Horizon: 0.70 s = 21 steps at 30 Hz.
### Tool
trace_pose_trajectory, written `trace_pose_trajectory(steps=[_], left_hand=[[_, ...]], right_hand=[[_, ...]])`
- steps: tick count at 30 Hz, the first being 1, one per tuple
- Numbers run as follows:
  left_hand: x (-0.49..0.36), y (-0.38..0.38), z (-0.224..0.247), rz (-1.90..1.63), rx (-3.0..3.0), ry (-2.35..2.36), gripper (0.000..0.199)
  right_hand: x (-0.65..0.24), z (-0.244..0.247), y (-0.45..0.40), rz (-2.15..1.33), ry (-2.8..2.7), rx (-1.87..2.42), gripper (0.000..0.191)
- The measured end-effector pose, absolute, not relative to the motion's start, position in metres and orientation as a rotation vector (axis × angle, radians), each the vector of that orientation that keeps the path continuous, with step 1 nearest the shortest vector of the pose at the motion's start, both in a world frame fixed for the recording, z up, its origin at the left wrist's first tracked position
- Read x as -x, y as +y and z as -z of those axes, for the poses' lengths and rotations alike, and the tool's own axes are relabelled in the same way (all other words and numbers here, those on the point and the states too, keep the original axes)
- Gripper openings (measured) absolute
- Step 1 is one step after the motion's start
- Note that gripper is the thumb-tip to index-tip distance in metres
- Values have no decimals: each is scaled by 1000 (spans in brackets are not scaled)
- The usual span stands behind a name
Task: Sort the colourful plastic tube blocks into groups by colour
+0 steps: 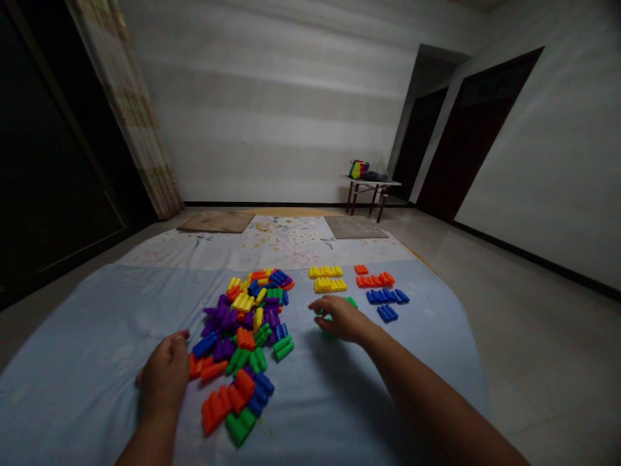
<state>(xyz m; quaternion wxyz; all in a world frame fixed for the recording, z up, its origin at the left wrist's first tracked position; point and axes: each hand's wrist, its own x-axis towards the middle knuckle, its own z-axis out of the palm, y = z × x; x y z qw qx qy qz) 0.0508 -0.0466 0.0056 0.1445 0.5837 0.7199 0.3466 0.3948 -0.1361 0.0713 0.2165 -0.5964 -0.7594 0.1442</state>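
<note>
Clock positions are taken from the right hand. A round table under a blue floral cloth (121, 304) carries all the work. A mixed pile of coloured plastic pieces (245, 340) lies between 8 and 9 o'clock. The left hand (165, 366) is at the pile's near-left edge, just beside orange pieces; its fingers are loosely curled and its palm hidden, so whether it grips anything cannot be told. The right hand (339, 317) is over the cloth, thumb and fingertips slightly apart around green pieces (352, 301), partly hidden; contact or release cannot be confirmed. Yellow rows (330, 285) are at 12, orange rows (373, 280) between 1 and 2, blue rows (388, 296) near 3.

Judgement: the step in hand appears to be setting green pieces as their own colour group. The next move calls for squaring them, then clearing the fingers without disturbing neighbouring rows.
</note>
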Motion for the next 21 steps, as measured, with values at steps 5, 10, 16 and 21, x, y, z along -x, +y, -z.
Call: trace_pose_trajectory(steps=[5,10,16,21], left_hand=[[-51,-48,-8,-981,-1668,2053,41],[-50,-47,-7,-994,-1652,2038,42],[-48,-47,-6,-991,-1650,2039,41],[-46,-44,-1,-969,-1659,2040,42]], right_hand=[[-323,-61,-142,-223,-2232,1786,41],[-303,-48,-138,-227,-2239,1900,42],[-313,-44,-150,-458,-2144,1665,39],[-323,-42,-163,-450,-2282,1628,45]])
